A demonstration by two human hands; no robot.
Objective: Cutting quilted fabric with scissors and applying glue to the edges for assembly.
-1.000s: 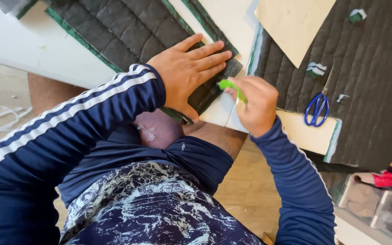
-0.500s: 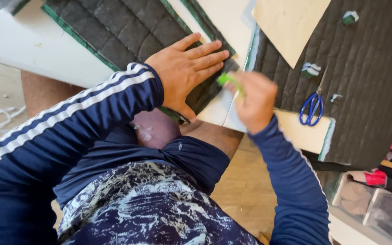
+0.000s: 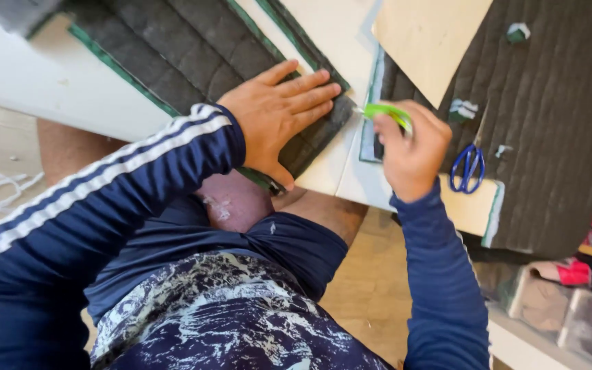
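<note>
A dark quilted strip [image 3: 193, 62] with green edging lies flat beside a slim green tool [image 3: 386, 113].

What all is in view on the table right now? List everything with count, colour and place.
Dark grey quilted fabric strip with green edging: one, under the left hand.
Large dark grey quilted fabric sheet: one, right side.
White table: one, beneath everything.
Tan cardboard sheet: one, top centre, on the sheet.
Blue-handled scissors: one, on the sheet.
Small green hand tool: one, in the right hand.
Left hand: flat on the strip.
Right hand: gripping the tool.
</note>
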